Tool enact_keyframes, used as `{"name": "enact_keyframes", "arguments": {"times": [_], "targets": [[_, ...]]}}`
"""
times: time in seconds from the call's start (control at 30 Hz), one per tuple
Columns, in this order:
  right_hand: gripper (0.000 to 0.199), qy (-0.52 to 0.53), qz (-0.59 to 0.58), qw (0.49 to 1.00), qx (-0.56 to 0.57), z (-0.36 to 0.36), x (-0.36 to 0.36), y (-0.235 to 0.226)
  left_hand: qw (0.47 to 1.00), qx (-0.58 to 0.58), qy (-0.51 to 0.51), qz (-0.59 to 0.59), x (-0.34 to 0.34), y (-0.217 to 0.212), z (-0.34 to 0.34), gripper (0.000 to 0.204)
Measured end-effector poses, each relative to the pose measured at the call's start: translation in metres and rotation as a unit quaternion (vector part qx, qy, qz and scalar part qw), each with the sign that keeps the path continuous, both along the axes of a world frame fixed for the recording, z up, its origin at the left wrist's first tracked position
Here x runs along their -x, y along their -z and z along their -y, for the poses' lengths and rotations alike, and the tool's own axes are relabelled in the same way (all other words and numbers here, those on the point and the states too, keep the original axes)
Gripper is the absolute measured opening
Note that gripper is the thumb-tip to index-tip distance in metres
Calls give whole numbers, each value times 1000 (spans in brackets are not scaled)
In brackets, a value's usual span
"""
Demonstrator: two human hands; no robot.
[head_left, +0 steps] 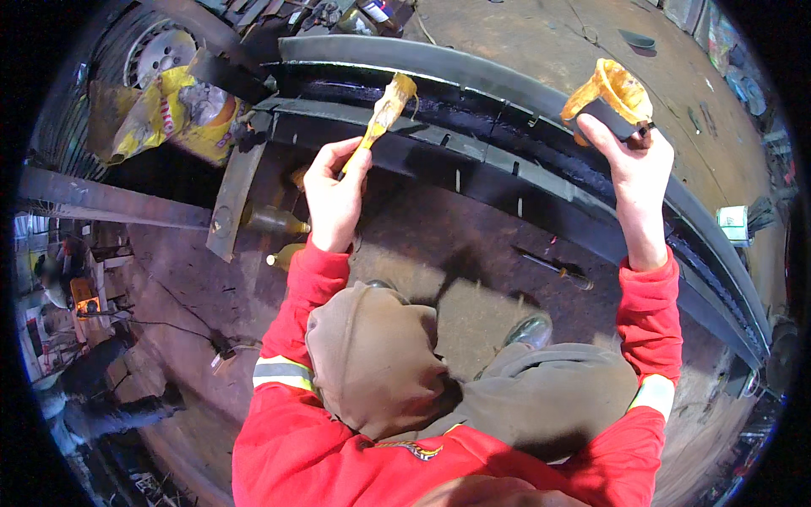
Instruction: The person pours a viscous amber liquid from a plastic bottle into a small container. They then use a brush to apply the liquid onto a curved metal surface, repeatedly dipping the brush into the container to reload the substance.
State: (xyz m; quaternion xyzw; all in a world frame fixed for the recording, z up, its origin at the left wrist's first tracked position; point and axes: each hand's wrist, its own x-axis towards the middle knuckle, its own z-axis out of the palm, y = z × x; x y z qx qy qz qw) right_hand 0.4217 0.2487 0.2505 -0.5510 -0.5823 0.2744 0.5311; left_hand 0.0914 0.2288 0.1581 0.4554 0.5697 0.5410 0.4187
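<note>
"What do we have in our left hand point(334, 194)?"

"A brush point(390, 106). We pinch its yellow handle between thumb and fingers, and the bristle end, smeared cream and yellow, points up and away from us, across the near edge of the long dark beam point(507, 118) as we look down."

"And our right hand point(635, 173)?"

"It is partly curled, gripping a cup point(625, 89) with orange-brown smears around its rim, our thumb against the dark side. We see it out past the beam's far edge, well apart from the brush. How full it is, we cannot tell."

"What else do we see around us?"

"On the floor point(405, 237), on our side of the beam, a see-through bottle point(274, 221) lies just beside the flat metal bar point(232, 203) at the beam's left end, and a yellowish bottle point(287, 255) is near it. A slim tool point(549, 266) lies farther right. We have a crumpled yellow bag point(148, 127) by that left end, and a green-and-white can point(733, 224) beyond the far edge, at the right."
</note>
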Motion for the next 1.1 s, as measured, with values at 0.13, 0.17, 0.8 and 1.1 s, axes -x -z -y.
{"name": "enact_keyframes", "arguments": {"times": [0.13,0.17,0.8,1.1], "targets": [[46,-6,33,999,-2,2,4,-8,999,4,-16,32,-11,5,-3,23],[46,-11,28,1000,3,4,5,-9,999,14,-23,33,-14,3,-1,23],[49,-34,5,999,-13,14,-17,6,986,-31,125,-104,-77,-17,13,18],[49,-47,-67,996,-22,25,-30,10,972,-77,-28,-220,7,-10,-22,17]]}}
